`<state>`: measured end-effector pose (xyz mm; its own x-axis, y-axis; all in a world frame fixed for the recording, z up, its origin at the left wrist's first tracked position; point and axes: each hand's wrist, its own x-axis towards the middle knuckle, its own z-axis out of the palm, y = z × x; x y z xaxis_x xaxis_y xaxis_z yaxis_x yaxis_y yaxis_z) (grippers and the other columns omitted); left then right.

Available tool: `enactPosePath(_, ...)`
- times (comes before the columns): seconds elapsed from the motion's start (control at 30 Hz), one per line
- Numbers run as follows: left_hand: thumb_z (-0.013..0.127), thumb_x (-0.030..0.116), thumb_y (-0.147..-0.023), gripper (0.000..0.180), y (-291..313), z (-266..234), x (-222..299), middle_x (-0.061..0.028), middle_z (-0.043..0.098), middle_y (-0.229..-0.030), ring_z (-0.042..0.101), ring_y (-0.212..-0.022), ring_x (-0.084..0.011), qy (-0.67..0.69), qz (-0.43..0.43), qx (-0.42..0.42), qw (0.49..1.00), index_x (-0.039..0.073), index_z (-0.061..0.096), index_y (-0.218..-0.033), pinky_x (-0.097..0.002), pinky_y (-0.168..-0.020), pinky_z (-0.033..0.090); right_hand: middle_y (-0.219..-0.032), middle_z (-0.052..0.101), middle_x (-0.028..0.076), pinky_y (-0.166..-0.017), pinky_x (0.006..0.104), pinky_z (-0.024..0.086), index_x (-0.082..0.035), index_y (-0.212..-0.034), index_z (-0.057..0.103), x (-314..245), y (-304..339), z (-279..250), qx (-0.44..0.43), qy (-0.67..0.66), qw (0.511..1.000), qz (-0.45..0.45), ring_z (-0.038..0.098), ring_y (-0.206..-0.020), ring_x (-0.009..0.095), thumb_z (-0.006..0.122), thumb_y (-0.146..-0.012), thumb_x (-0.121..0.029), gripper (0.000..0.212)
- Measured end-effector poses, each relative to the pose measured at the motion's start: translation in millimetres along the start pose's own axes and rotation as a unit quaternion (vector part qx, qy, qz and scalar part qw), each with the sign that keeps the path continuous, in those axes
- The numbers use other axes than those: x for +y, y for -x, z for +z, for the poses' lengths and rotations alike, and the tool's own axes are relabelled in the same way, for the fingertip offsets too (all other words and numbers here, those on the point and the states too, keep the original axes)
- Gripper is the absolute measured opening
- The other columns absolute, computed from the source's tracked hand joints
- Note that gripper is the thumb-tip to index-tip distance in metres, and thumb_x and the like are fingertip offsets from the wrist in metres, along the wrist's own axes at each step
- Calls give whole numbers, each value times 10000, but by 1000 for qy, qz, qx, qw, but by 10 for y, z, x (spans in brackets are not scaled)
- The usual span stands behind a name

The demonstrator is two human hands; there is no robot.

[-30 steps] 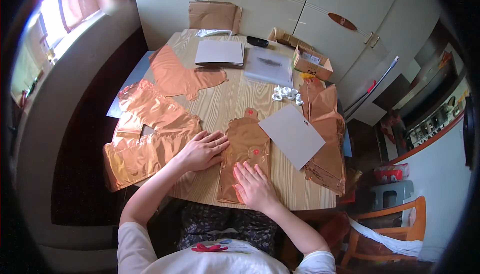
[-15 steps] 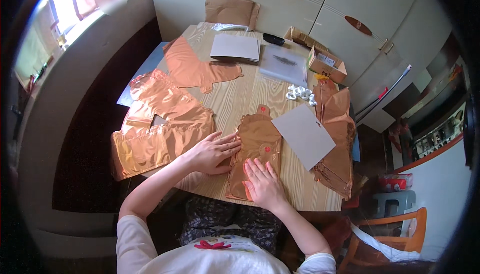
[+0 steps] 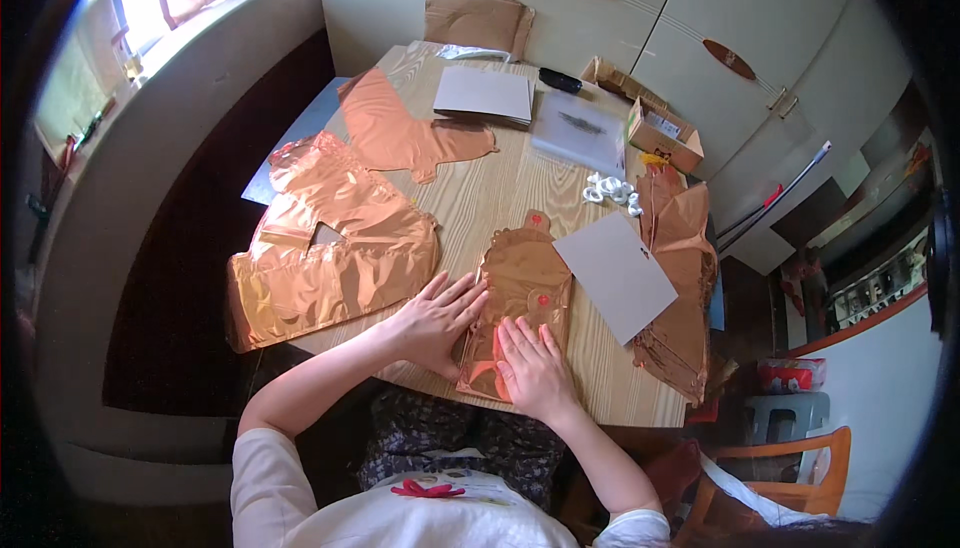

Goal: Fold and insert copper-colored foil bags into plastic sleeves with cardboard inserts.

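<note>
A copper-coloured foil balloon (image 3: 520,266), folded into a long flat strip, lies at the table's near edge. It has a scalloped far end, a small tab and two red marks. My right hand (image 3: 537,368) presses flat on its near part, fingers stretched out together. At its left edge rests my left hand (image 3: 437,326), palm down, fingers extended and touching the foil's side. Both hands hold nothing. To the right, close to the folded strip, lies a whitish card (image 3: 617,276) with a small hanging slot.
A shiny foil balloon (image 3: 350,293) with a triangular hole spreads at left, a matte one (image 3: 400,133) behind it. More copper foil (image 3: 675,278) lies right. Farther back are a card stack (image 3: 485,93), a clear plastic bag (image 3: 578,133), white ribbon rolls (image 3: 608,190) and an open carton (image 3: 667,138).
My left hand has shifted slightly, its fingers now more spread along the foil's left edge. My right hand stays pressed on the folded balloon. The whole view has shifted a little.
</note>
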<state>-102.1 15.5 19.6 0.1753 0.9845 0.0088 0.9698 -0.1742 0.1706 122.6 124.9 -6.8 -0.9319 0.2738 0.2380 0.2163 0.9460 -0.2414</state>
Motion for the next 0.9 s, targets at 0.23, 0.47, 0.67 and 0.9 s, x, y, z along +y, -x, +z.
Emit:
enactPosePath(0.23,694,771,-586,1319,15,-54,-7,-204,235,-1593,176,-1499,-324,-20,-4,-18,1000,-68,253,-1503,-530,-1203,126,-1492,461,121,-1161,494,261,-49,-1418,498,7,9,1,2,3,1000,-1,426,-1384,279,519,-976,-321,520)
enactPosePath(0.47,702,714,-613,1281,-35,27,-27,-199,204,-1606,151,-1505,-328,-46,-6,-13,999,-45,213,-1522,-539,-1204,119,-1485,467,132,-1161,503,260,-37,-1409,504,-2,-11,-5,7,3,1000,-2,434,-1379,284,508,-980,-322,515)
enactPosePath(0.67,697,659,-659,1192,-34,88,-7,-167,243,-1602,171,-1505,-296,-11,-22,23,999,-30,243,-1520,-524,-1206,124,-1479,473,139,-1159,501,267,-33,-1402,510,-8,-5,-11,8,4,1000,-2,442,-1373,284,509,-977,-319,512)
enactPosePath(0.9,716,650,-646,1191,-42,-27,-52,-138,244,-1607,172,-1506,-291,-34,-25,-27,999,12,242,-1533,-529,-1203,133,-1472,484,132,-1162,496,265,-33,-1392,520,-13,-8,-13,11,4,1000,0,443,-1373,277,517,-973,-319,508)
